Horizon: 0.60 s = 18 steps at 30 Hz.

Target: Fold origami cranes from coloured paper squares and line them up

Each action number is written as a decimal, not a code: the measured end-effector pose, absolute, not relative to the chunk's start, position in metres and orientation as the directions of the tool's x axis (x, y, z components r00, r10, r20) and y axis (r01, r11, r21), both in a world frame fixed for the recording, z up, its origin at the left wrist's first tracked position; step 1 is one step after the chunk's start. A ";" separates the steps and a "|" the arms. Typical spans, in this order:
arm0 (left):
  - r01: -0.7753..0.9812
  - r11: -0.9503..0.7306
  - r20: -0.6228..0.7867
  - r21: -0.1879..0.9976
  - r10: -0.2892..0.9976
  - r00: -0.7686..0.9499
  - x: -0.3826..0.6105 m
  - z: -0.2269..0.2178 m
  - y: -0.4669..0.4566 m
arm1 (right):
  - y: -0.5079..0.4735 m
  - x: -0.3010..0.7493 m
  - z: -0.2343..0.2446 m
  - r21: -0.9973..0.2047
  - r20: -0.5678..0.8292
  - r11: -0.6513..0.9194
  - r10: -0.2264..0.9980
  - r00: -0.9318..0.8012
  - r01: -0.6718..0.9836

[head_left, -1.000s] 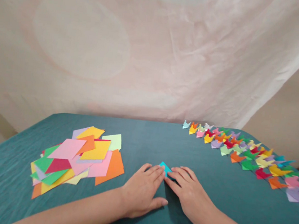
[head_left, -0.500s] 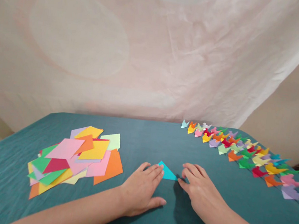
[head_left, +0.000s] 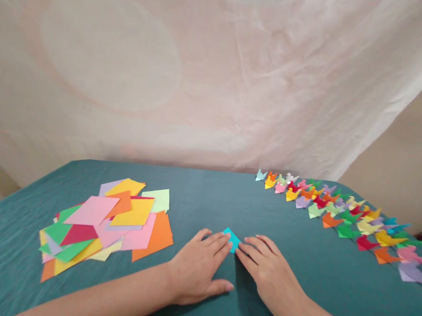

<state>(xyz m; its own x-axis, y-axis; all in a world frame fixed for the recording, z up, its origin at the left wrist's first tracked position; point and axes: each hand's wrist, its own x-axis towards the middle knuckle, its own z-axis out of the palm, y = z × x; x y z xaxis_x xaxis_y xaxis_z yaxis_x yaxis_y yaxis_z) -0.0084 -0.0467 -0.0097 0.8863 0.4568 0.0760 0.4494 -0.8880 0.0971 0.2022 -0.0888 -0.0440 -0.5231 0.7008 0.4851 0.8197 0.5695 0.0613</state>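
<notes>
A small folded piece of cyan paper [head_left: 232, 238] lies on the teal tablecloth [head_left: 206, 198] near the front middle. My left hand [head_left: 199, 269] lies flat, palm down, with its fingertips on the paper's left edge. My right hand [head_left: 268, 275] also lies flat, its fingers stretched out and pressing on the paper's right side. Most of the paper is hidden under the fingers; only its top corner shows.
A loose heap of coloured paper squares [head_left: 106, 222] lies at the left. Several folded paper birds [head_left: 346, 215] in many colours stand in rows along the right side up to the table's edge. A pale cloth backdrop [head_left: 205, 75] hangs behind the table.
Half a second ago my right hand had slid off to the right and bared the cyan triangle. It has moved back left onto the paper. My left hand has stayed in place.
</notes>
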 end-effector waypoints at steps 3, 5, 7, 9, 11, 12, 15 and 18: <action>0.447 -0.889 0.071 0.100 0.455 0.888 -0.009 -0.008 -0.047 | -0.089 0.202 -0.044 0.054 0.465 0.575 0.709 -0.530 0.816; 0.445 -0.891 0.071 0.092 0.452 0.889 -0.009 -0.007 -0.047 | -0.089 0.202 -0.044 0.054 0.460 0.574 0.711 -0.531 0.817; 0.438 -0.895 0.070 0.083 0.444 0.893 -0.009 -0.007 -0.046 | -0.090 0.202 -0.043 0.061 0.460 0.571 0.712 -0.530 0.819; 0.431 -0.899 0.067 0.075 0.436 0.897 -0.009 -0.006 -0.045 | -0.090 0.201 -0.043 0.071 0.458 0.568 0.712 -0.532 0.820; 0.433 -0.899 0.057 0.066 0.437 0.898 -0.009 -0.004 -0.045 | -0.090 0.201 -0.044 0.080 0.453 0.566 0.713 -0.536 0.820; 0.439 -0.896 0.051 0.060 0.442 0.895 -0.009 -0.003 -0.045 | -0.089 0.201 -0.044 0.084 0.450 0.566 0.713 -0.538 0.820; 0.477 -0.878 0.039 0.027 0.478 0.877 -0.011 0.004 -0.047 | -0.088 0.201 -0.045 0.095 0.444 0.569 0.710 -0.547 0.817; 0.528 -0.849 0.035 -0.022 0.527 0.849 -0.015 0.014 -0.050 | -0.087 0.201 -0.045 0.102 0.444 0.573 0.705 -0.553 0.813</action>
